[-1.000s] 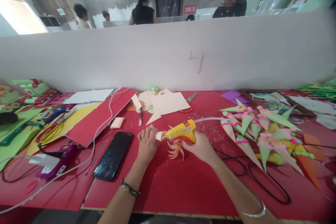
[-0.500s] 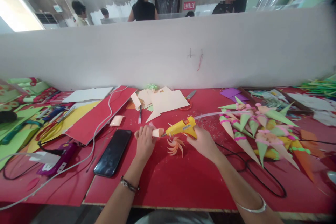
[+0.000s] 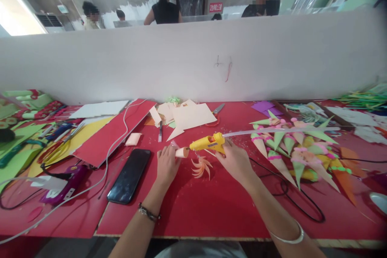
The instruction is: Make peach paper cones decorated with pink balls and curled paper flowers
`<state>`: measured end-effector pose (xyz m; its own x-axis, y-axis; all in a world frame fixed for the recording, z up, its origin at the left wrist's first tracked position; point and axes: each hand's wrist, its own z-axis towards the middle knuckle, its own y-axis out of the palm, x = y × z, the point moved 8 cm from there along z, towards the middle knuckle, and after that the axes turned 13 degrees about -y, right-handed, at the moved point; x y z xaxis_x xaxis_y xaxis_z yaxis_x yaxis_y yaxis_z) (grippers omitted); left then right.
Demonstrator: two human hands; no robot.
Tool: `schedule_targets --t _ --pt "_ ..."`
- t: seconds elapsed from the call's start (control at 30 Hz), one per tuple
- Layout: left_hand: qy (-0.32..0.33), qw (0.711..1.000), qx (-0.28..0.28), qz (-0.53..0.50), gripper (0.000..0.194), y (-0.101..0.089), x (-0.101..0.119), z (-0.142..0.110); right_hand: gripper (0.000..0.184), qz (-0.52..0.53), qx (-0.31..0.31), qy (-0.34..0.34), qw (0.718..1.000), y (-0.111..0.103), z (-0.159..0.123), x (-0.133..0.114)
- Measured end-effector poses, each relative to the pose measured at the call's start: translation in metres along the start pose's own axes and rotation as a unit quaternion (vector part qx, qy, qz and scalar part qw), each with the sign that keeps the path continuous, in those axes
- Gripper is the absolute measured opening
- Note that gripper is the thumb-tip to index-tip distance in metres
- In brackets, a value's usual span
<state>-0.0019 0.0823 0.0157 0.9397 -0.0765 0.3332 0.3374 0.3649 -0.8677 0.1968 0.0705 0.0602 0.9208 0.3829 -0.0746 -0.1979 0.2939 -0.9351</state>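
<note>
In the middle of the red table, my left hand (image 3: 167, 164) is closed around a small peach paper roll (image 3: 181, 152), whose round end points right. My right hand (image 3: 236, 161) grips a yellow hot glue gun (image 3: 208, 142). Its nozzle is right at the roll's end; whether the two touch I cannot tell. A long translucent glue stick (image 3: 272, 130) juts from the back of the gun toward the right. Just below the gun lies a peach paper piece with curled, pinwheel-like petals (image 3: 202, 168).
A black phone (image 3: 129, 175) lies left of my hands, near a purple power strip (image 3: 63, 184). Peach paper sheets (image 3: 193, 119) and scissors (image 3: 216, 113) are behind. Several paper cones (image 3: 284, 165) are piled at right. A black cord (image 3: 298, 205) loops below them. A white partition (image 3: 181, 64) stands behind.
The gun's nozzle has shifted slightly left and up at the paper roll's end. More of the glue stick shows to the right. My left hand stays on the roll.
</note>
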Motion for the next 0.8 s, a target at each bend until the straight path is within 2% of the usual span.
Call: schedule_targets --t 0.13,0.33,0.53,0.8 --pt "-0.028 0.999 -0.032 -0.004 0.017 0.007 -0.004 0.0 0.03 -0.014 0.011 -0.003 1.0 -0.004 0.001 -0.003" --pt "-0.081 0.994 -0.076 0.002 0.017 0.011 -0.012 -0.002 0.029 -0.012 -0.017 -0.034 0.999 -0.003 0.003 -0.009" --pt "-0.102 0.988 -0.112 -0.005 0.015 0.015 -0.014 -0.002 0.023 -0.015 -0.058 -0.057 0.997 -0.004 0.006 -0.009" --pt "-0.093 0.985 -0.136 -0.06 0.013 0.017 -0.008 -0.003 0.025 -0.021 -0.066 -0.061 0.996 -0.004 0.007 -0.012"
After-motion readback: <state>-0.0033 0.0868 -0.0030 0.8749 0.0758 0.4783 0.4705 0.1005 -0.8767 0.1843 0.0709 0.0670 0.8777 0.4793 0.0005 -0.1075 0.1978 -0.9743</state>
